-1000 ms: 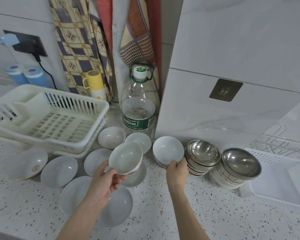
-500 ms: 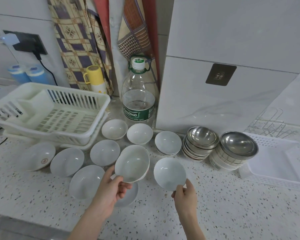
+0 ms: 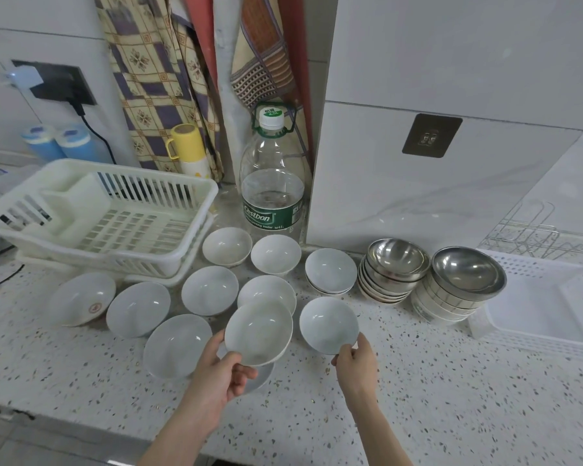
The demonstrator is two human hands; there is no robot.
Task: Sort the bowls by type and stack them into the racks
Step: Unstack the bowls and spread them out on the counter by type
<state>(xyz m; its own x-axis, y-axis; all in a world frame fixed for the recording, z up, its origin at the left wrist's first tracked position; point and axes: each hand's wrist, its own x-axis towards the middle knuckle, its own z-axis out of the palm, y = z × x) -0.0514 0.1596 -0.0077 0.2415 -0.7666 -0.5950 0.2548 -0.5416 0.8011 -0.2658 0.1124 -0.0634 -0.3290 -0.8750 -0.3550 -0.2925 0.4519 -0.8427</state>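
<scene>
White ceramic bowls: eleven counted, plus one half hidden under the left hand (image 3: 223,375). Two steel bowl stacks (image 3: 431,280) beyond the right hand (image 3: 357,361); bowls per stack unclear. Left hand grips a white bowl (image 3: 258,331) by its near rim, held over the countertop (image 3: 451,398). Right hand pinches a second white bowl (image 3: 329,324) at its near rim. White plastic rack (image 3: 98,216) far left; white tray (image 3: 546,307) right, cut off.
</scene>
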